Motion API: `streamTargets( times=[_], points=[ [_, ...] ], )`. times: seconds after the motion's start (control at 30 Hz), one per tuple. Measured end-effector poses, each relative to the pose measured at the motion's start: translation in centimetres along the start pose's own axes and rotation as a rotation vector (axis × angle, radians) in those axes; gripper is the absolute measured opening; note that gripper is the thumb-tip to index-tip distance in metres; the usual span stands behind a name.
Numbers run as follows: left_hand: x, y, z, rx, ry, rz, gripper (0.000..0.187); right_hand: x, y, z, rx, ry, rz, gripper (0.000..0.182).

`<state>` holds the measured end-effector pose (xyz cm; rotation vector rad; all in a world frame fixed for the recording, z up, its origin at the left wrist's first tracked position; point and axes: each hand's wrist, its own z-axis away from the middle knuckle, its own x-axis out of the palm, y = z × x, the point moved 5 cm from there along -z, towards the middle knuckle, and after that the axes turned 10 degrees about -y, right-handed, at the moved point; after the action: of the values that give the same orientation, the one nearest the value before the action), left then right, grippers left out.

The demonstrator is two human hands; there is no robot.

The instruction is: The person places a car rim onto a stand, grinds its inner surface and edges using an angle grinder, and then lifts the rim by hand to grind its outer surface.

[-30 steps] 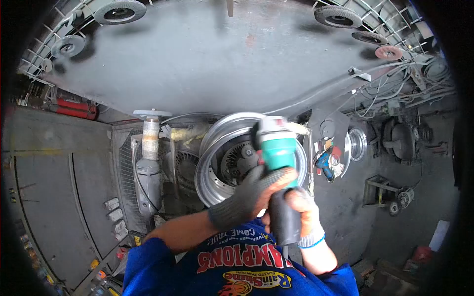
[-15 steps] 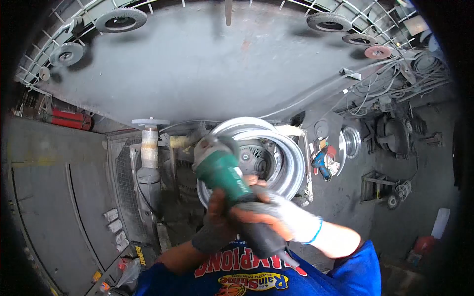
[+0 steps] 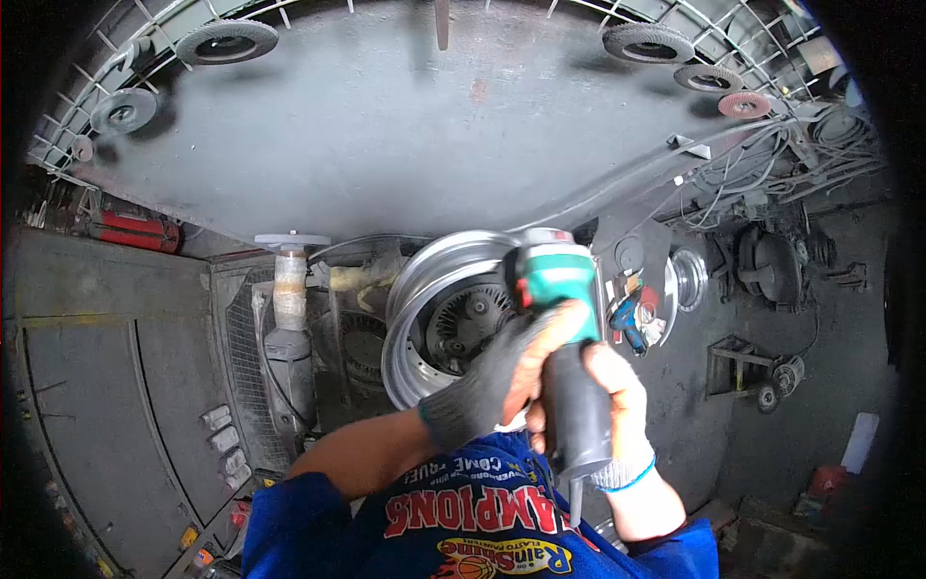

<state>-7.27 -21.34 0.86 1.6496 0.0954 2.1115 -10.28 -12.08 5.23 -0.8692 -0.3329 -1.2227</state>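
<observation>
A green and black angle grinder point(image 3: 562, 275) is held upright in front of the shirt, its head pointing away from me. My left hand point(image 3: 502, 372), in a grey glove, closes around the grinder's body from the left. My right hand point(image 3: 622, 391), in a glove with a blue cuff edge, wraps the black rear part from the right. The power cord leaves the bottom of the handle. Just left of the tool lies a silver wheel rim point(image 3: 397, 359), over a dark slotted round part point(image 3: 473, 314). The grinder covers the rim's right side.
At left stands a tool with a taped handle and disc point(image 3: 289, 275). Several abrasive discs point(image 3: 648, 42) hang on wire mesh along the top. Right of the rim are a blue cordless tool point(image 3: 629, 323) and another rim point(image 3: 689, 278). Cables point(image 3: 743, 159) run along the back right.
The grinder has swung from the rim's left side to its right and now points more straight ahead. Both hands moved right with it, and the rim appears tilted differently.
</observation>
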Motion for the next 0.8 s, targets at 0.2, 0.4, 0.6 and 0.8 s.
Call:
streamTargets(
  times=[0.2, 0.4, 0.6, 0.8],
  points=[
    [3.4, 1.2, -0.5, -0.218, -0.069, -0.132, 0.044, -1.2, -0.3, 1.1, -0.148, -0.014, -0.112, 0.066],
    [-1.6, -1.4, 3.5, 0.479, -0.215, -0.066, 0.055, 0.8, 0.1, 0.5, -0.025, -0.128, 0.386, 0.054],
    [-2.6, -2.8, 7.5, 0.545, 0.007, 0.144, 0.074, -1.2, 5.8, -5.5, -0.111, -0.239, 0.909, 0.062],
    [-1.2, -1.3, 4.2, 0.305, 0.065, -0.092, 0.054, -0.3, 1.8, -2.6, -0.055, -0.281, 0.435, 0.061]
  ],
)
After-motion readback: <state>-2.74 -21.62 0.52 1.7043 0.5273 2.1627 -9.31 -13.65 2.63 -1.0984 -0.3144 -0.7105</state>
